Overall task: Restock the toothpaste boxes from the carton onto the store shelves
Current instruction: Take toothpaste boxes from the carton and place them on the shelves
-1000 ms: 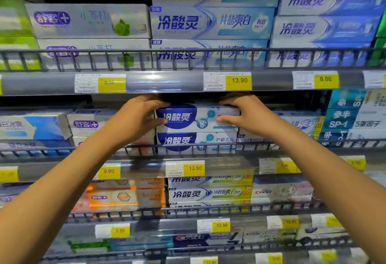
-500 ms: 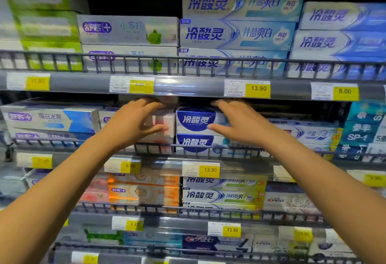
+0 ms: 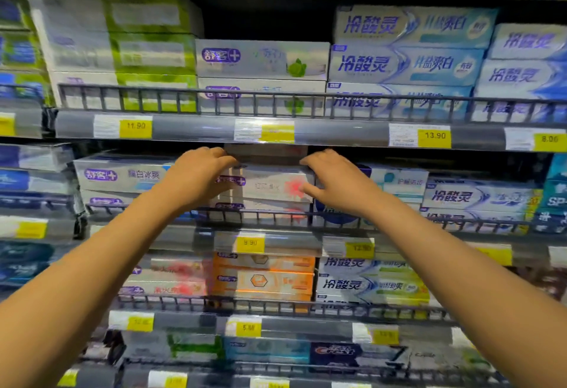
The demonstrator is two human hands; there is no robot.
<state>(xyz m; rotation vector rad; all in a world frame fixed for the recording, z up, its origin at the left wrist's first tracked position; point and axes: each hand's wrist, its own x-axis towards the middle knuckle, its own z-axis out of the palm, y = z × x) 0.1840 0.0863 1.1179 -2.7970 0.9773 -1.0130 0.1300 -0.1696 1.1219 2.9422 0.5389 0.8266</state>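
Reaching up from the bottom corners of the view, two bare forearms converge on the middle shelf, with the hands apart and one toothpaste box between them. The left hand (image 3: 199, 177) curls over the left end of a white toothpaste box (image 3: 270, 186) marked with a purple logo and a red burst. The right hand (image 3: 336, 183) clasps the right end, fingers over the top edge and thumb on the front face. That box lies flat on top of a matching box (image 3: 264, 206), both just behind the dark wire rail (image 3: 352, 225) along the shelf edge. A yellow price tag (image 3: 250, 243) sits on the strip below the rail. Under that shelf, a stack of orange boxes (image 3: 264, 280) stands behind its own rail. Just left of the held box lies a white and blue box (image 3: 122, 174) with the same purple logo. To the right, partly hidden by the right hand, are blue and white boxes (image 3: 478, 197) printed with large characters. Farther up, the next shelf carries green and white boxes (image 3: 147, 50) at the left. A white box with a green leaf (image 3: 260, 59) sits in its centre, and pale blue boxes (image 3: 405, 64) are stacked three high at the right. Motion blur softens most of the print.
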